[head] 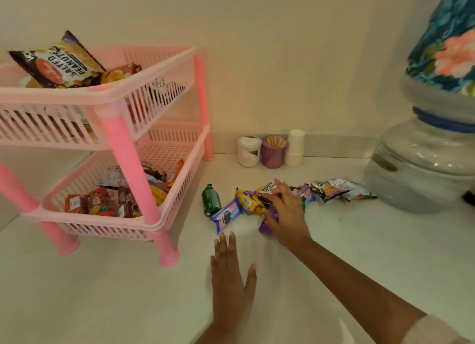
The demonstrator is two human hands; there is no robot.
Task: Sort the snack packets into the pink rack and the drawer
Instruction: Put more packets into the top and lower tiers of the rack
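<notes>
A two-tier pink rack (128,135) stands at the left on the white counter. Its top tier holds a salted peanuts bag (59,63); several packets (102,202) lie in the bottom tier. A loose pile of packets sits mid-counter: a green packet (210,199), a blue Oreo pack (226,215), a yellow-purple pack (249,201), a purple packet (267,225) and a crumpled silver bag (339,189). My right hand (286,215) rests over the pile, fingers spread, touching the purple packet. My left hand (231,279) hovers flat and open in front of the pile. No drawer is visible.
At the back against the wall stand a white jar (248,151), a purple cup of wooden sticks (273,151) and stacked white cups (295,148). A water dispenser bottle with a floral cover (424,151) fills the right side.
</notes>
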